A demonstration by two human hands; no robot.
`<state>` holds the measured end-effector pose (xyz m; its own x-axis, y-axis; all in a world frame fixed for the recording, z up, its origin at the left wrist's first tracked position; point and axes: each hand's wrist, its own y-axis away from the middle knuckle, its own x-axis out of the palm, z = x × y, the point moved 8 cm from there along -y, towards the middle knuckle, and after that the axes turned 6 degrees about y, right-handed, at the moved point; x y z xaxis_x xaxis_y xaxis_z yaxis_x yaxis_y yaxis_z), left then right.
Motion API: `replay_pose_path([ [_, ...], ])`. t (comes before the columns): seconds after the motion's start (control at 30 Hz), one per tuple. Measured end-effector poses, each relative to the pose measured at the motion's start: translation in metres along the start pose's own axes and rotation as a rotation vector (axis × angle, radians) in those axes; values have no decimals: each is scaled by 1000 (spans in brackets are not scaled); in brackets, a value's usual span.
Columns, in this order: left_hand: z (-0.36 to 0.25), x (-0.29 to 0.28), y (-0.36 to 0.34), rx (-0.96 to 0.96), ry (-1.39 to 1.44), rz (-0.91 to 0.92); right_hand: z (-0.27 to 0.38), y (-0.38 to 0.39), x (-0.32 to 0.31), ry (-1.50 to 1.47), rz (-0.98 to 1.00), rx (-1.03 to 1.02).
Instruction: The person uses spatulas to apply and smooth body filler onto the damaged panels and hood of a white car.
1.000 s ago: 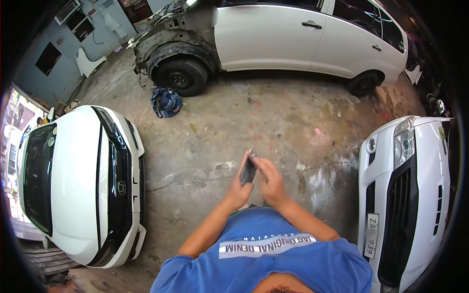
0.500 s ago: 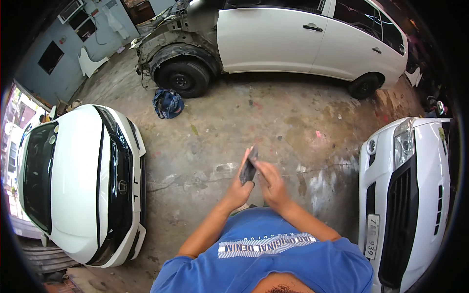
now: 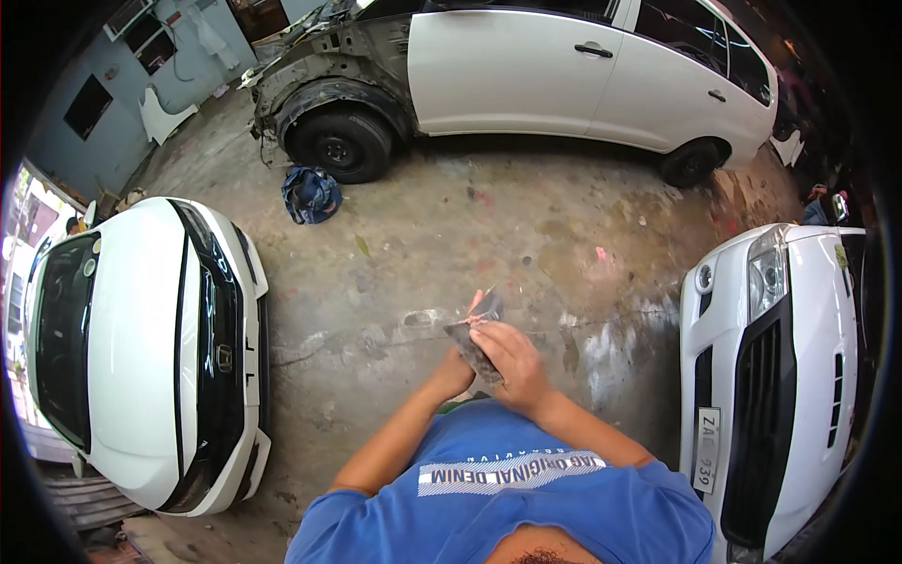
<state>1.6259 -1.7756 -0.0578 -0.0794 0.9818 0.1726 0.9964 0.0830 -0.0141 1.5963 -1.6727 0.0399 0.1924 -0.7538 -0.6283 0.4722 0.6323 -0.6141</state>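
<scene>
In front of my blue shirt, both hands are on a thin, dark grey sheet-like piece [image 3: 477,350], its upper part bent or made of a second flap. A small pinkish patch shows near its middle; I cannot tell whether it is a smear or skin. My left hand [image 3: 453,374] grips it from the left and below, with most of its fingers hidden behind the piece. Over the front face, my right hand [image 3: 515,362] curls its fingers round the right edge. What the piece is made of does not show.
A white car [image 3: 136,348] faces in from the left and a white vehicle [image 3: 799,376] from the right. Across the stained concrete floor [image 3: 442,226] stands a white van [image 3: 517,75] with its front stripped. A dark blue bundle [image 3: 312,195] lies by its front wheel.
My right hand has moved from beside the dark grey piece onto its front and closed on it. The piece has turned and spread to show a wider face. My view has shifted slightly right.
</scene>
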Motion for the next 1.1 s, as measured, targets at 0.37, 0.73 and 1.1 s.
replay_pose_path([
  [0.37, -31, 18, 7, 94, 106, 9, -44, 1, 1, -97, -136, 328],
  [0.73, -32, 13, 8, 89, 132, -36, -48, 4, 2, -190, -95, 399],
  [1.1, -43, 1, 3, 34, 105, -31, -6, 9, 4, -158, -58, 137],
])
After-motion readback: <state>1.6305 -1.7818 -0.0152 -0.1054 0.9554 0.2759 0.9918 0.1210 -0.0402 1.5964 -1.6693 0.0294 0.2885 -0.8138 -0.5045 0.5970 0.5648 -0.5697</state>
